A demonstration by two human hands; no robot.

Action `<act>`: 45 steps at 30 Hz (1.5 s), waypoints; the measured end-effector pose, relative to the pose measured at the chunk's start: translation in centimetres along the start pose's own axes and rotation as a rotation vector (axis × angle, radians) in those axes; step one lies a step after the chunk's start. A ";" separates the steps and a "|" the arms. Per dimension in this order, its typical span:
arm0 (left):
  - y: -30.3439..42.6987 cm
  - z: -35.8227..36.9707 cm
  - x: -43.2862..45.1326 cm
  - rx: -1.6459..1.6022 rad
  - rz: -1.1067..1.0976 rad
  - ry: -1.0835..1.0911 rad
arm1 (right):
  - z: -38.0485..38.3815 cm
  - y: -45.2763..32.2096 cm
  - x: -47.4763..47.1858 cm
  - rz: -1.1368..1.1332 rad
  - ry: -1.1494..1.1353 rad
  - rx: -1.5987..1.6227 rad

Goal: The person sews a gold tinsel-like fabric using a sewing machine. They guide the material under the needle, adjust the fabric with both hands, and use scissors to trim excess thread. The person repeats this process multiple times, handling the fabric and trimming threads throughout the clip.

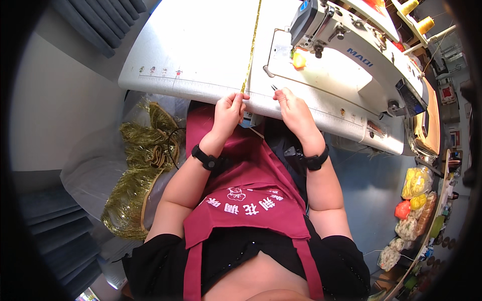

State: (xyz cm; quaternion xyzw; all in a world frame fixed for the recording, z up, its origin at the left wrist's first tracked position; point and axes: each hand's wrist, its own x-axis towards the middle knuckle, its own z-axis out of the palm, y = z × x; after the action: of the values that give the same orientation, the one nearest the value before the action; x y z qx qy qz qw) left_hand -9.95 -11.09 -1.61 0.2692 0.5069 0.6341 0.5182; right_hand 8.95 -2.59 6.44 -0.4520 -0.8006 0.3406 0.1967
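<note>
My left hand (pixel 229 113) pinches the near end of a narrow glittery gold trim (pixel 251 52) between thumb and fingers, at the table's front edge. From there the trim runs straight away from me over the white sewing table (pixel 203 45) and out at the top. My right hand (pixel 297 111) is closed around a small dark-tipped tool (pixel 274 87), perhaps tweezers or thread snips; its points aim left toward the trim and do not touch it. The rest of the tool is hidden in my palm. Beyond it stands an industrial sewing machine (pixel 350 49), with an orange-yellow piece (pixel 299 60) by its needle area.
A printed ruler (pixel 203 83) runs along the table's front edge. At my left, wide gold fringe (pixel 139 184) lies in clear plastic. Yellow thread cones (pixel 425 25) stand behind the machine. Bags of coloured trims (pixel 416 182) sit on a shelf to the right.
</note>
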 end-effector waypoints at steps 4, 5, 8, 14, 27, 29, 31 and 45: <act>0.9 0.1 0.5 0.038 -0.022 0.052 | 0.4 -1.1 0.7 0.024 -0.030 -0.126; 0.9 0.2 0.5 0.045 -0.021 0.058 | 0.6 -1.2 0.9 0.024 -0.029 -0.127; 0.5 0.3 0.3 0.063 0.008 0.075 | 1.3 -1.4 1.4 0.032 -0.015 -0.259; -0.6 -0.4 -0.3 -0.036 0.068 0.015 | 2.4 -1.1 2.4 0.045 -0.077 -0.189; -2.6 -0.9 -0.2 -0.075 0.137 -0.055 | 3.7 -3.3 3.9 0.105 -0.312 -0.089; -2.9 -1.1 -0.1 -0.088 0.174 -0.083 | 3.6 -3.4 3.9 0.089 -0.336 -0.051; -3.1 -1.2 -0.1 -0.082 0.171 -0.077 | 3.6 -3.4 4.1 0.106 -0.350 -0.090; -2.6 -0.3 -0.1 -0.023 0.206 -0.010 | 4.7 -3.3 5.6 0.118 -0.341 -0.236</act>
State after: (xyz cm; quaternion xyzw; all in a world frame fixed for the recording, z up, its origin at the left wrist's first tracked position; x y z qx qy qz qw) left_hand -9.21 -11.48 -4.06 0.3173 0.4667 0.6884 0.4556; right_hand 1.16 -0.67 5.64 -0.4539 -0.8288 0.3268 -0.0163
